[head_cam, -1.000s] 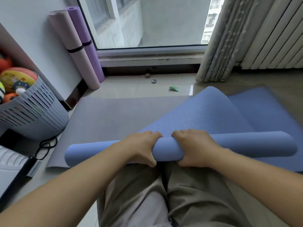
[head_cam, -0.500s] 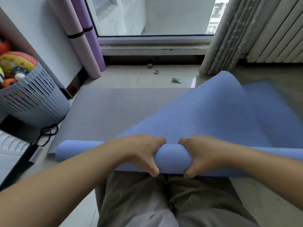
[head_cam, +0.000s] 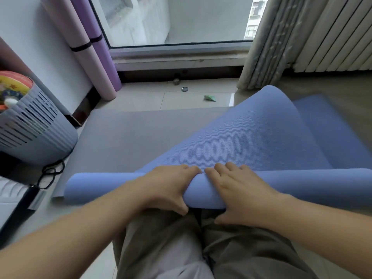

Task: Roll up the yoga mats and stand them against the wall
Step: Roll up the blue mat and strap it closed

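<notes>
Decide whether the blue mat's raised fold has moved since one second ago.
Yes: the blue mat's raised fold moved away from the person, from level with the green paper scrap up to the curtain hem.

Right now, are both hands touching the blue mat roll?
Touching. The head view shows the left hand gripping the blue mat roll and the right hand pressed over its top.

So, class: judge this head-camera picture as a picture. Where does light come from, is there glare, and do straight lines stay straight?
Head view: daylight enters by the window, so shadows are soft; a glare streak sits on the floor near the curtain; the wide lens makes the curtain and radiator lean; ridges on the blue mat look sharp.
</notes>
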